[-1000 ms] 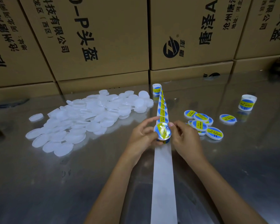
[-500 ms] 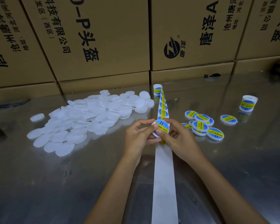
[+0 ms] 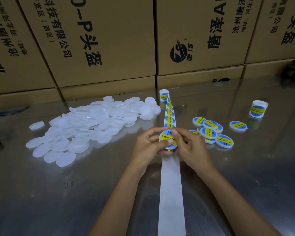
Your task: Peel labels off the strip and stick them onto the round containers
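A round white container [image 3: 166, 139] with a blue and yellow label on its top is held just above the label strip [image 3: 171, 193]. My left hand [image 3: 147, 145] grips its left rim. My right hand [image 3: 187, 147] holds its right side, with a fingertip pressing on the label. The strip runs from the near edge up the table; beyond my hands it carries several blue and yellow labels [image 3: 169, 116] and ends at a small label roll [image 3: 163, 94].
A pile of plain white containers [image 3: 92, 126] lies to the left. Several labelled containers [image 3: 211, 132] lie to the right, and a second label roll [image 3: 258, 109] stands further right. Cardboard boxes [image 3: 109, 40] wall off the back of the shiny metal table [image 3: 58, 193].
The container has tilted so that its labelled top faces me more, and my right fingertip has moved onto the label. Both hands stay over the strip.
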Motion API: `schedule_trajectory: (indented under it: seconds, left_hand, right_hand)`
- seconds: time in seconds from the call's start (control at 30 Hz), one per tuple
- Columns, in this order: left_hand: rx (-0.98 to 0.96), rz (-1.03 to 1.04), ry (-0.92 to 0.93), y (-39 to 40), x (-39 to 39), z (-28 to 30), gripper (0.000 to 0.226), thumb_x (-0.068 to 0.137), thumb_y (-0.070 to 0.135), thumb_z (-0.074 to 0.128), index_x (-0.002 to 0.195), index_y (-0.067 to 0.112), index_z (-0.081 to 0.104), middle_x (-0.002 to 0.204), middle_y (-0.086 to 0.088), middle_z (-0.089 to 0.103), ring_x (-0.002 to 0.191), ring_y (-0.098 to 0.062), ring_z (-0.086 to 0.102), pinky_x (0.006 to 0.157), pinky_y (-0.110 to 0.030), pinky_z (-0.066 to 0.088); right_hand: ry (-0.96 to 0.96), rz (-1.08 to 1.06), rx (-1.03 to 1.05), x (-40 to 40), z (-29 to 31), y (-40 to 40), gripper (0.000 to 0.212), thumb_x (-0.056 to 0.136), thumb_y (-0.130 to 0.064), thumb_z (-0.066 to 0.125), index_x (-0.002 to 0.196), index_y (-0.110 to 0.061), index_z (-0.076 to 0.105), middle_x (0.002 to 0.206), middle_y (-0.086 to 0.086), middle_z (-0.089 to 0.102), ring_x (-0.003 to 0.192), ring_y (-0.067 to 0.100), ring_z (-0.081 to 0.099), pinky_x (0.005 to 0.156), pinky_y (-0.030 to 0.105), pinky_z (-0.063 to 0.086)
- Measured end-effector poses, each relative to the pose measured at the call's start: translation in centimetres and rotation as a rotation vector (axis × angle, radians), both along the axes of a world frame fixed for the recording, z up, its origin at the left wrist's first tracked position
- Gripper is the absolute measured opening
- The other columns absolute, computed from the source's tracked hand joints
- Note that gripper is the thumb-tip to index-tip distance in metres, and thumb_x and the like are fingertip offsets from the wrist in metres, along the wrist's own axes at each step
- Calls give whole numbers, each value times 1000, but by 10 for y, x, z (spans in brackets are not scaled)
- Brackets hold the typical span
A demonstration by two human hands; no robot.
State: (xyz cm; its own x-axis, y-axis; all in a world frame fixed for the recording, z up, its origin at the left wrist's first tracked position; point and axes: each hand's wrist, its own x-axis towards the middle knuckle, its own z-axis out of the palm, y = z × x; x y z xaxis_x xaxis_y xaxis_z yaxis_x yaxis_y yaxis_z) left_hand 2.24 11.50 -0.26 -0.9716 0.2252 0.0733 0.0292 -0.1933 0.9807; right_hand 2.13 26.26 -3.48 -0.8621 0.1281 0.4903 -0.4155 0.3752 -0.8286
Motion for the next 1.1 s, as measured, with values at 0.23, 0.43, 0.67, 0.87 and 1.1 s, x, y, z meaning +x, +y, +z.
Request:
schedule_trajectory:
  seconds: [0.23, 0.43, 0.67, 0.87, 1.1]
  left_hand:
    - [55, 129, -26, -2, -2, -1, 17, 88, 11, 74, 105, 10, 75, 92, -12, 78, 81, -25, 76, 60, -29, 61]
    - [76, 85, -106, -1, -1, 2, 22, 95, 27, 66, 104, 10, 76, 95, -13, 77, 83, -27, 76, 60, -30, 61]
    - [75, -74, -100, -4, 0, 0, 22, 93, 11, 67, 114, 12, 73, 107, -13, 76, 93, -29, 75, 70, -31, 62]
    - [44, -114, -105, -1, 0, 1, 35, 86, 0, 73, 119, 9, 68, 105, -14, 76, 87, -27, 76, 67, -27, 60]
    - [140, 186, -85, -8, -6, -2, 22, 83, 6, 78, 100, 3, 65, 91, -15, 77, 75, -25, 75, 59, -27, 59]
  right_hand:
    - [-70, 145, -47, 8, 10, -7, 18, 99, -40, 52, 98, -28, 66, 61, 12, 60, 54, 19, 55, 57, 31, 47]
    - [16, 26, 72, 7, 6, -3, 23, 83, -41, 75, 87, -22, 62, 54, 0, 53, 50, 16, 43, 50, 30, 36]
    - [48, -85, 74, 3, 3, 2, 28, 92, -40, 65, 76, -18, 66, 47, 8, 45, 46, 20, 37, 47, 31, 30]
    - [46, -136, 31, 0, 1, 3, 30, 98, -38, 57, 79, -20, 72, 55, 6, 61, 55, 27, 57, 53, 43, 45]
    - [-66, 65, 42, 2, 1, -4, 18, 94, -45, 60, 95, -29, 67, 58, 1, 60, 54, 15, 54, 61, 38, 48]
